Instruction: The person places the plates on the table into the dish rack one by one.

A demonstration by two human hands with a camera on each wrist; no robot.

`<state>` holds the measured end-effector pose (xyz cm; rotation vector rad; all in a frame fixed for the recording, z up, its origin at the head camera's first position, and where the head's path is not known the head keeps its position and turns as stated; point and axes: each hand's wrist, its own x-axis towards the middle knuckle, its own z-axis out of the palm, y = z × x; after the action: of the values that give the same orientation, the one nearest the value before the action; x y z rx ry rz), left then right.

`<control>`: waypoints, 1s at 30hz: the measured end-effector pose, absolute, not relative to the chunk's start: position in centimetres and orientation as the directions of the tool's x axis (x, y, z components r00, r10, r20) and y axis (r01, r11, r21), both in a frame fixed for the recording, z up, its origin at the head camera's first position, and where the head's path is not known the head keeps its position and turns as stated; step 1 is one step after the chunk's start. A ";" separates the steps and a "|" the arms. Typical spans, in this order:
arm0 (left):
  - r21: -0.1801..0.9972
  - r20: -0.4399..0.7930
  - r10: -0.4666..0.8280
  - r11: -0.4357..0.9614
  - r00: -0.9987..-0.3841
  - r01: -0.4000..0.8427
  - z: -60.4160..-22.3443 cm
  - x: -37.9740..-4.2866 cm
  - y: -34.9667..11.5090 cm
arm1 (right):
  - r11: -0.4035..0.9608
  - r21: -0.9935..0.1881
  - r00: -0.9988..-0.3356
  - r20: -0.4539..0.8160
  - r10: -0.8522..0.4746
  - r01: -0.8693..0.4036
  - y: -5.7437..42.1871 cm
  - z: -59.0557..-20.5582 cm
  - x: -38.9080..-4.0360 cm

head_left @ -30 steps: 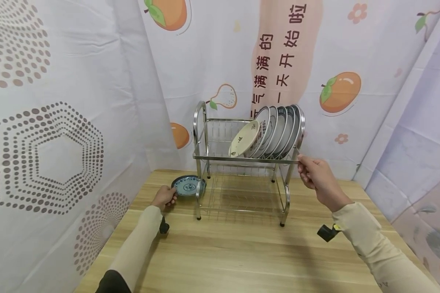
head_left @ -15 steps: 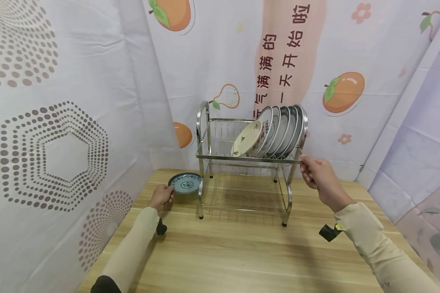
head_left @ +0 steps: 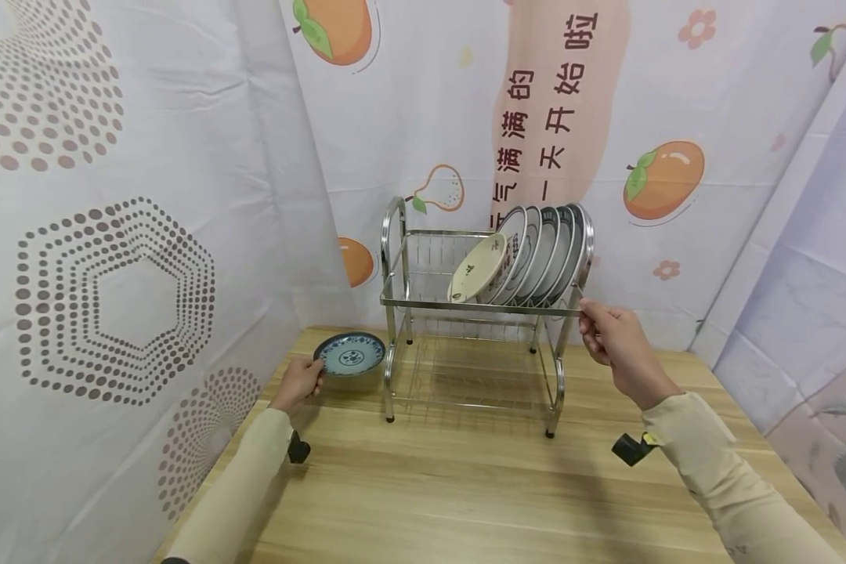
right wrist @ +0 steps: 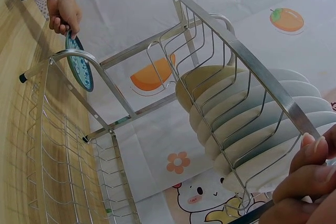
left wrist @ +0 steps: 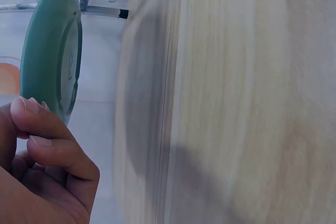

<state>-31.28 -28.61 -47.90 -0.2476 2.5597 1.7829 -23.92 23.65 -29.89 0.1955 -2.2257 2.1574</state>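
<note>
My left hand (head_left: 298, 383) pinches the near-left rim of a blue plate with a floral pattern (head_left: 351, 354). The left wrist view shows the plate's green-blue underside (left wrist: 44, 51) raised off the tabletop, its shadow below. The plate is left of a two-tier metal dish rack (head_left: 479, 307), apart from its front left leg. At the upper tier's front right corner, my right hand (head_left: 616, 345) grips the rack's rail. A cream plate (head_left: 476, 270) leans at the left end of a row of several white plates with dark patterns (head_left: 536, 258) on that tier.
The rack stands on a wooden table (head_left: 423, 486). A white printed curtain (head_left: 254, 157) hangs behind and to the left. The wire lower tier (right wrist: 68, 150) shows no dishes; slots left of the cream plate are bare.
My left hand has drawn the blue plate leftward, so it no longer overlaps the rack's front left leg in the head view. My right hand keeps its grip on the rack.
</note>
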 end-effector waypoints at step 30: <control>0.935 -0.065 -0.152 0.336 -0.986 -0.114 -46.6 -26.1 -30.4 | 0.045 -0.988 -0.987 0.145 -0.075 -0.148 23.7 -30.2 -24.0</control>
<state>-26.09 -30.41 -46.58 -0.2586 2.5952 1.8116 -23.96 23.67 -30.16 0.2388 -2.2315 2.1212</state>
